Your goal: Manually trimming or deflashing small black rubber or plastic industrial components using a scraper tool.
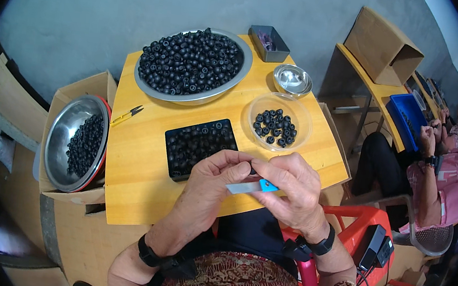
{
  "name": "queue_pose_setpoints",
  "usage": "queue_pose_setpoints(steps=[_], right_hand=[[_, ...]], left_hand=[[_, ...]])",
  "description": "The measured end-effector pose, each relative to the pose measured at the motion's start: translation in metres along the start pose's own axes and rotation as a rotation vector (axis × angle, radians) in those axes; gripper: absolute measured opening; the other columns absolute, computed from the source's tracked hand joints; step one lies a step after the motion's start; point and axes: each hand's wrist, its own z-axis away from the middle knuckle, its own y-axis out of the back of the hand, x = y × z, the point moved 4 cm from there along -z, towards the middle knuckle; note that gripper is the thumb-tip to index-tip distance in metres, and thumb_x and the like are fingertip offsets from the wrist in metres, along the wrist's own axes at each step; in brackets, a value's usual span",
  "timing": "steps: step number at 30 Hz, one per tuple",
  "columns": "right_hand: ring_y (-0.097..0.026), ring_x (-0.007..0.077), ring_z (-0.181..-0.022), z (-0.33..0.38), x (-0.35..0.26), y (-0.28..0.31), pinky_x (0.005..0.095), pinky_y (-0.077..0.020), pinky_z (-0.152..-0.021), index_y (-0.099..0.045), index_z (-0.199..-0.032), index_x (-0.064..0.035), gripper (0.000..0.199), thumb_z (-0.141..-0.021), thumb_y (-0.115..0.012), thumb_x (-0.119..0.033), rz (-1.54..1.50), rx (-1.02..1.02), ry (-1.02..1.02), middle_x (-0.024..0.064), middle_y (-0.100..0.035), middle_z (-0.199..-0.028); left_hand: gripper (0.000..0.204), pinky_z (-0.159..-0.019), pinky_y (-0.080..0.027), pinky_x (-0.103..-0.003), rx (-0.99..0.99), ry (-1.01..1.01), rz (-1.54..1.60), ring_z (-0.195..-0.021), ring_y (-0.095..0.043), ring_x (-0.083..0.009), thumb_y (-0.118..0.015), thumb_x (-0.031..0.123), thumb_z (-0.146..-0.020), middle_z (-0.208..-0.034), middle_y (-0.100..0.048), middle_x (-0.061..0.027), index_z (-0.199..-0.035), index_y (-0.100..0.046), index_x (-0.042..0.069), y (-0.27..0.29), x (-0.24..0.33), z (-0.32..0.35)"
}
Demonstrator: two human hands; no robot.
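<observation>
A small knife (251, 187) with a blue handle sat in the lower middle of the frame, gripped by the right hand (293, 191). The left hand (217, 178) was pinched shut just beside it, but what its fingertips held was hidden. Above the hands lay a black tray (199, 146) of little black rings on the yellow table (139, 150). A big metal bowl (192, 64) of rings sat higher up.
</observation>
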Motion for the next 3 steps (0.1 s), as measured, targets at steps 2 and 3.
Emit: queue_pose_setpoints(steps=[2,3], right_hand=[[-0.063,0.0249,-0.074,0.0001,-0.0038,0.0003,0.0339,-0.0519,-0.062,-0.070,-0.107,-0.0019,0.040,-0.067,-0.077,-0.003,0.107,0.003,0.006,0.0092,-0.063,-0.087],[-0.063,0.0255,-0.075,-0.0003,-0.0029,0.0005,0.0339,-0.0521,-0.061,-0.069,-0.109,-0.0028,0.044,-0.066,-0.078,-0.003,0.127,0.015,0.011,0.0093,-0.063,-0.089]], left_hand=[[0.025,-0.085,-0.053,-0.028,0.019,0.045,0.115,-0.096,-0.065,-0.0141,-0.064,0.015,-0.095,-0.103,-0.067,-0.0046,-0.116,-0.062,0.002,-0.0031,-0.0022,0.0018],[0.028,-0.091,-0.052,-0.029,0.009,0.067,0.090,-0.103,-0.064,-0.0156,-0.068,0.015,-0.092,-0.110,-0.067,-0.0062,-0.117,-0.062,0.002,0.0001,-0.0032,0.0009]])
